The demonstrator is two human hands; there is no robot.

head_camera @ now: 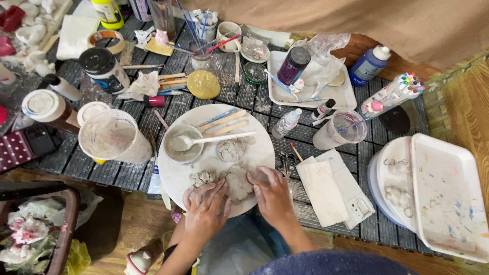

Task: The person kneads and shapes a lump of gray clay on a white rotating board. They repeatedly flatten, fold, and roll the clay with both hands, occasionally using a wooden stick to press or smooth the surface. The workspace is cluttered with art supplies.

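A lump of grey clay (pixel 237 182) lies on a round white board (pixel 175 175) near its front edge. My left hand (pixel 205 210) presses against the clay's left side with the fingers spread over it. My right hand (pixel 272 193) cups the clay's right side. A smaller clay piece (pixel 202 177) sits just left of the lump, and a round clay ball (pixel 231 149) lies behind it. A small bowl of grey slip (pixel 183 147) with a white spoon (pixel 214 139) in it stands at the board's back left, beside several wooden sticks (pixel 224 122).
A dark slatted table holds a large plastic cup (pixel 113 137), jars, paint bottles, brushes in a cup (pixel 201 28), a white tray (pixel 344 94), folded white cloths (pixel 328 191) and a paint-stained tray (pixel 448 196) at right. A basket of flowers (pixel 30 229) stands at the lower left.
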